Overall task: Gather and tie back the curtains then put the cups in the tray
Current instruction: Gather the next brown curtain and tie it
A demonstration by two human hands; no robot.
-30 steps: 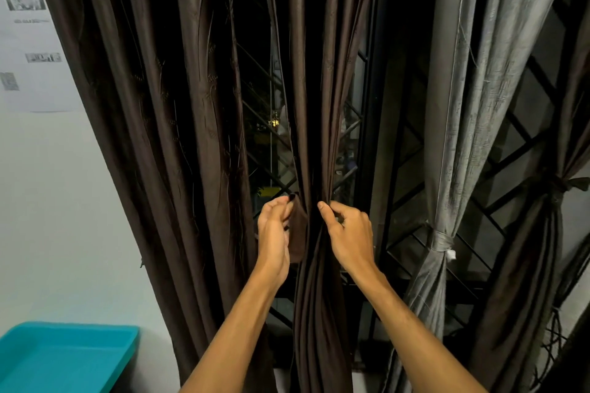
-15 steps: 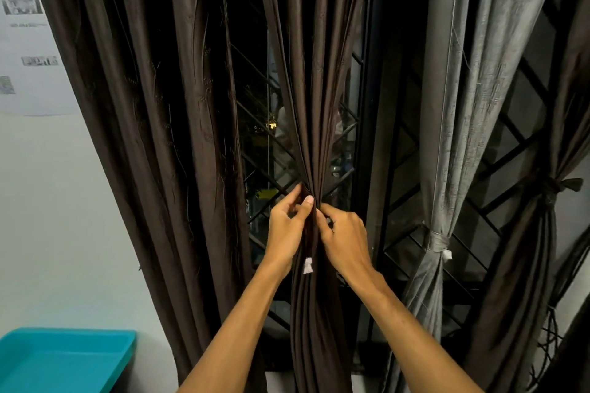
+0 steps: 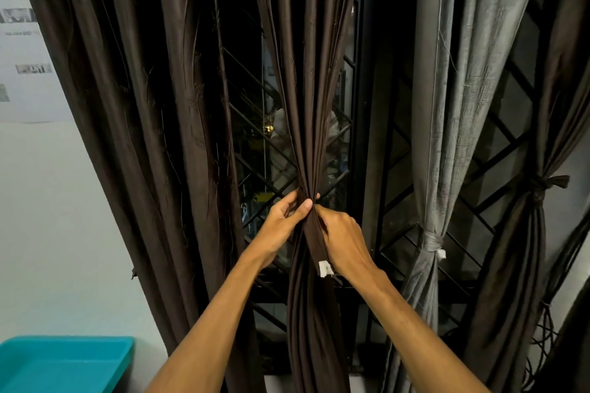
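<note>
Gathered brown curtain (image 3: 311, 124): hangs mid-view, its folds drawn into one narrow waist where the hands meet; below that it falls as a loose bundle.
Left hand (image 3: 282, 220): at the waist, on the curtain's left side; the grip is wrapped round the folds, thumb across the front, one fingertip showing past the far side.
Right hand (image 3: 344, 239): touching the left hand, just below the waist on the curtain's right side; the grip is curled inward, pinching the tie strip against the folds.
Tie strip (image 3: 314, 241): dark, lying down the curtain's front from between the hands, ending in a white tag (image 3: 325, 268).
Tray (image 3: 64, 367): teal, low and well to the curtain's left, beside the pale wall (image 3: 48, 217).
Loose brown curtain (image 3: 143, 137): just left of it, hanging untied.
Grey curtain (image 3: 447, 105): to its right, tied at mid-height.
Far brown curtain (image 3: 523, 249): further right still, knotted.
Window grille (image 3: 399, 233): behind it, dark diagonal bars.
</note>
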